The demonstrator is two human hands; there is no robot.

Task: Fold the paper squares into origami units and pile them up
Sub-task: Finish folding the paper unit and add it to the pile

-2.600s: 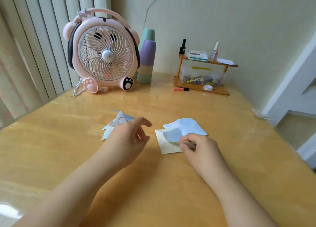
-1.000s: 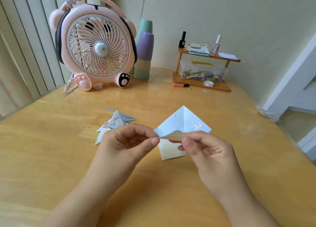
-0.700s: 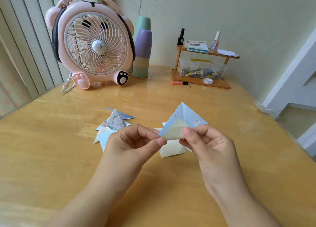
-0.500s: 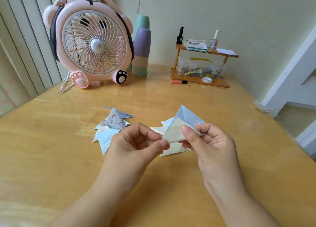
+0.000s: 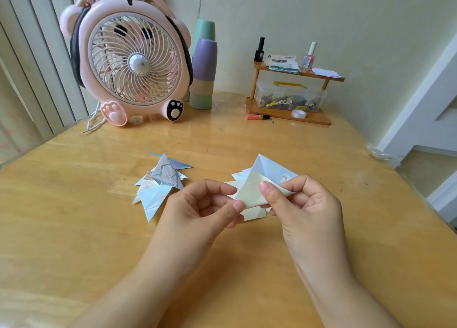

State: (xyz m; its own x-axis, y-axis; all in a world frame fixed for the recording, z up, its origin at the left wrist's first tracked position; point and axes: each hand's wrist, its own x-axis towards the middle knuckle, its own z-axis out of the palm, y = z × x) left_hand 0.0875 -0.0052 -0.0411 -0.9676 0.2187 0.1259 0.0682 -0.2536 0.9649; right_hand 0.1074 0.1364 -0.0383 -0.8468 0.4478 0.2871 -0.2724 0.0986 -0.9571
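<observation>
A light blue paper square (image 5: 264, 173) with a pale yellow back is held above the wooden table (image 5: 74, 228), one corner bent over toward me. My left hand (image 5: 205, 209) pinches its left lower edge and my right hand (image 5: 301, 204) pinches the bent flap with the thumb on top. Beneath it several unfolded paper squares (image 5: 254, 214) lie flat, mostly hidden by my hands. A pile of folded blue origami units (image 5: 160, 184) lies on the table to the left of my left hand.
A pink bear-shaped desk fan (image 5: 128, 60) stands at the back left, beside stacked pastel cups (image 5: 204, 68). A small wooden shelf (image 5: 291, 90) with bottles and a clear box sits at the back right, an orange marker (image 5: 257, 117) before it.
My right hand took a blue square off the table, my left hand joined it, and together they lifted it and bent one corner over, showing the yellow back.
</observation>
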